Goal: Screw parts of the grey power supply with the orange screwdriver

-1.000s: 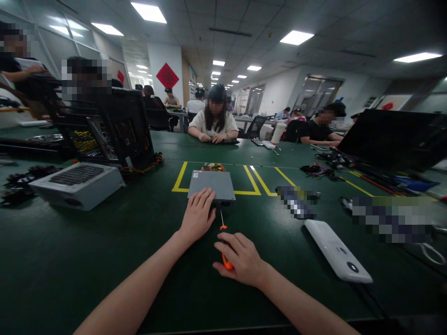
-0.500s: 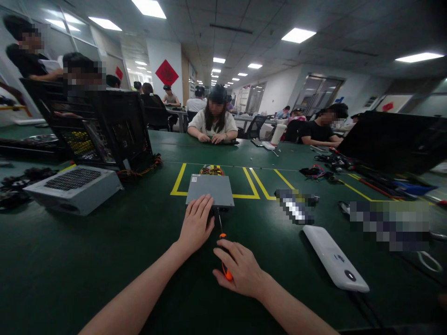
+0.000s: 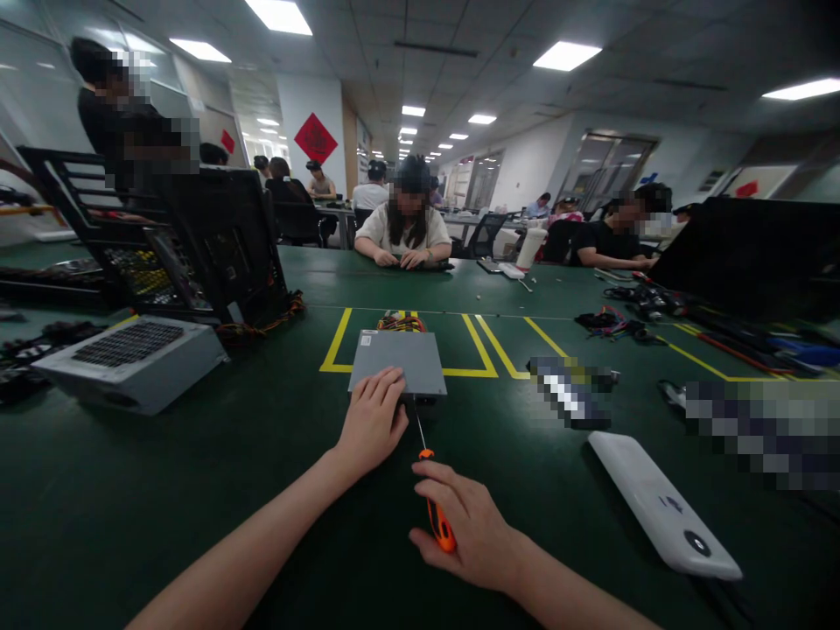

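A flat grey power supply unit lies on the green table in front of me, its coloured wires coming out at the far side. My left hand rests on its near left part, fingers stretched over the top cover and thumb by the near edge. In my right hand is a screwdriver with an orange and black handle, held between thumb and fingers. Its thin shaft points away from me and reaches the near face of the unit. Whether the tip sits in a screw is too small to tell.
On the left stand a second power supply and an open black computer case. To the right lie a white device and bundled cables. Yellow tape marks the table. A person sits opposite.
My right hand and the screwdriver handle have shifted slightly right and towards me, the shaft still at the unit's near face. My left hand stays on the cover. The view has shifted a little.
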A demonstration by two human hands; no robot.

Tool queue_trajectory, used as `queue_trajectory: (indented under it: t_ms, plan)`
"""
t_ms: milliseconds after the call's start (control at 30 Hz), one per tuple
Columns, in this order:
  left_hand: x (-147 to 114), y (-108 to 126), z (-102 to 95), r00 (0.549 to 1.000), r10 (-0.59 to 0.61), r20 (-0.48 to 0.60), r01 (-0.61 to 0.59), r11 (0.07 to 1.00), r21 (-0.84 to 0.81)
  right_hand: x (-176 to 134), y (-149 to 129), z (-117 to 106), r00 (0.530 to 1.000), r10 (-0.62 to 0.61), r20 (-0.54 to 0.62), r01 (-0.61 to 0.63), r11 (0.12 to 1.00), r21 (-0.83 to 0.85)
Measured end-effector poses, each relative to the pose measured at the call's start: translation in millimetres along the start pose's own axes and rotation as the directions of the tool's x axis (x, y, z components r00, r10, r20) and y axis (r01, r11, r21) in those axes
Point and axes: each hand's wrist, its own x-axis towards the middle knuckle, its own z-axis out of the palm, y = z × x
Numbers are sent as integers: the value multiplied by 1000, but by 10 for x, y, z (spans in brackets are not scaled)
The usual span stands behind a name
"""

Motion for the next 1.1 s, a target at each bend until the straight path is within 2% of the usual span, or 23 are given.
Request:
queue_trajectory:
  t_ms: [100, 300, 467, 733, 900, 1100]
  plan:
    - [-10, 4, 29, 1000, 2, -25, -2, 1000, 7, -18, -26, 45, 1000, 12, -17, -12, 1000, 18]
    - [-53, -2, 38, 999, 19, -44, -19, 1000, 1, 56, -95, 94, 996, -45, 72, 52, 994, -100]
    - [-65, -33, 43, 998, 39, -46, -39, 999, -16, 36, -99, 116, 994, 26, 111, -21, 999, -47]
    - [-63, -64, 87, 998, 37, -45, -37, 999, -17, 66, -69, 96, 996, -81, 47, 84, 994, -70]
    - [-63, -61, 92, 999, 29, -42, -30, 1000, -5, 26, -63, 129, 999, -45, 6, 45, 998, -34]
    - [-64, -57, 89, 999, 29, -39, -29, 999, -16, 46, -71, 106, 996, -76, 54, 79, 994, -69]
